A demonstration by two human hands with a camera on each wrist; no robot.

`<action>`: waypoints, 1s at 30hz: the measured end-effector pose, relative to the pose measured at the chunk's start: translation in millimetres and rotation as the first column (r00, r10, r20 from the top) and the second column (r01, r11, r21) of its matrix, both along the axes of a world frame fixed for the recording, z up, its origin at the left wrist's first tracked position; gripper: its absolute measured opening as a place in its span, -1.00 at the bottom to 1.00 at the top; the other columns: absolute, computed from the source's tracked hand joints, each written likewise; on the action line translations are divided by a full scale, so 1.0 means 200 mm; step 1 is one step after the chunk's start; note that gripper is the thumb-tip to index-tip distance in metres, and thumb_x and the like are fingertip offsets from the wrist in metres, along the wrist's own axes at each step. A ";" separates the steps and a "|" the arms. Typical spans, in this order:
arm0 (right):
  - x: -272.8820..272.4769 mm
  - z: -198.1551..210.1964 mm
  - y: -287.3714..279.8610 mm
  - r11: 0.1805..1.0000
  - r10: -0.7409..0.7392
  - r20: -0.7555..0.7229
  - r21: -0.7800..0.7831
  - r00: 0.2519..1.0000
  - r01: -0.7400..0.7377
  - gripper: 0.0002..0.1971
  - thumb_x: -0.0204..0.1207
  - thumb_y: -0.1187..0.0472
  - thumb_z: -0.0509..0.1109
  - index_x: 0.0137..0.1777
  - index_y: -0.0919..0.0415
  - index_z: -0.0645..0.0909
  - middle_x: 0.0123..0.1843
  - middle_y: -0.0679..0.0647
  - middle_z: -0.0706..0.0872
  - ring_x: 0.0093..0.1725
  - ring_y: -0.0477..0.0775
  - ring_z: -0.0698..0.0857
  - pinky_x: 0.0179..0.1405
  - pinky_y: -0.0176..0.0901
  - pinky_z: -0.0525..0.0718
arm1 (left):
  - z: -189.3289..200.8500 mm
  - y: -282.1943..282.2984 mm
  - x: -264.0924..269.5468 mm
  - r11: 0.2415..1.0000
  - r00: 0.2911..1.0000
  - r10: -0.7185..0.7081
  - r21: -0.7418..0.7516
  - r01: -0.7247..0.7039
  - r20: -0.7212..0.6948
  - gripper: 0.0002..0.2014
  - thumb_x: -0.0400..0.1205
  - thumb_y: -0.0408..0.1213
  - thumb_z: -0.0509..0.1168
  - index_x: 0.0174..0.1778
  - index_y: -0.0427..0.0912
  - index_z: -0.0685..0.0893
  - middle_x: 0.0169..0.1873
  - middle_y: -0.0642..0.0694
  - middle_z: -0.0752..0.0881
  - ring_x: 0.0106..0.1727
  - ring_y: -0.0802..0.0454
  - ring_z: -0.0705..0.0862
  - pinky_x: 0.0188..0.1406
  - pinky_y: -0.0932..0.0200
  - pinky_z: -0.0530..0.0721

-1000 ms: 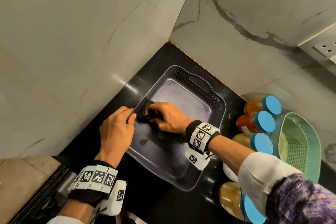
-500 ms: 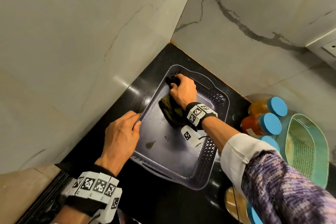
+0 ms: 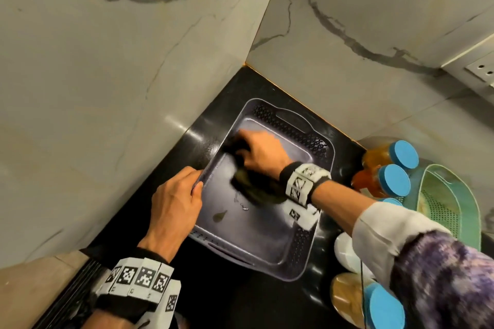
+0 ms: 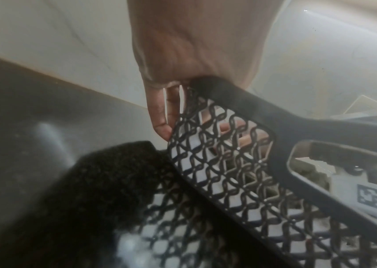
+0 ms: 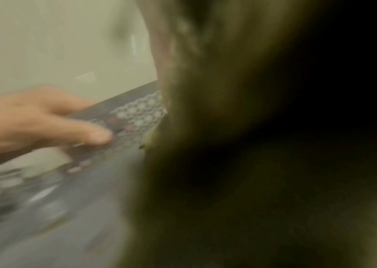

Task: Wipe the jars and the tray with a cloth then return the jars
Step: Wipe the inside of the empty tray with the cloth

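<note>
A dark grey tray [image 3: 267, 243] with perforated ends lies on the black counter in the wall corner. My left hand [image 3: 176, 200] grips its left rim, thumb inside and fingers [image 4: 160, 116] outside the mesh wall [image 4: 219, 163]. My right hand [image 3: 262, 152] holds a dark olive cloth [image 3: 251, 187] bunched on the tray floor near the far left part; the cloth [image 5: 240, 145] fills most of the blurred right wrist view. A small stain [image 3: 219, 216] sits on the tray floor. Several jars with blue lids [image 3: 394, 180] stand right of the tray.
A green strainer basket [image 3: 451, 203] sits at the far right behind the jars. One more blue-lidded jar [image 3: 379, 307] and a white object [image 3: 344, 254] lie near my right forearm. Marble walls close in on the left and back. A socket plate [image 3: 481, 69] is on the right wall.
My right hand has swept the cloth from the tray's near left up to the far end and now back toward the left middle. The left hand keeps its hold on the rim.
</note>
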State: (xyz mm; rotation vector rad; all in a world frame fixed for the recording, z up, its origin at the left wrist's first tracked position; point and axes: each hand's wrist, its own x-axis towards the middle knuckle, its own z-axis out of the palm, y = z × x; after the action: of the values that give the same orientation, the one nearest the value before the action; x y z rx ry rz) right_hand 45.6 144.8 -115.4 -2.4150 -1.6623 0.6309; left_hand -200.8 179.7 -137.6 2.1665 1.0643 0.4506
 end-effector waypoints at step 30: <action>0.11 -0.02 -0.02 0.986 -0.157 -0.158 0.032 0.975 0.164 -0.74 0.58 0.25 0.54 0.25 0.07 0.76 0.12 -0.02 0.86 0.15 0.00 0.79 0.27 -0.08 0.70 | -0.01 0.07 0.00 0.999 0.999 -0.025 -0.034 0.024 -0.046 -0.84 0.63 -0.41 0.45 -0.20 -0.15 0.63 -0.28 -0.03 0.65 -0.35 -0.18 0.53 -0.35 0.05 0.42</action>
State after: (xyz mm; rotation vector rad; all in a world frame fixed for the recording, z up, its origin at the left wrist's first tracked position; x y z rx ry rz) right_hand 67.5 140.4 -120.3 -2.3712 -1.3908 0.7269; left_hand -200.8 193.1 -139.4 2.1676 1.0615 0.3706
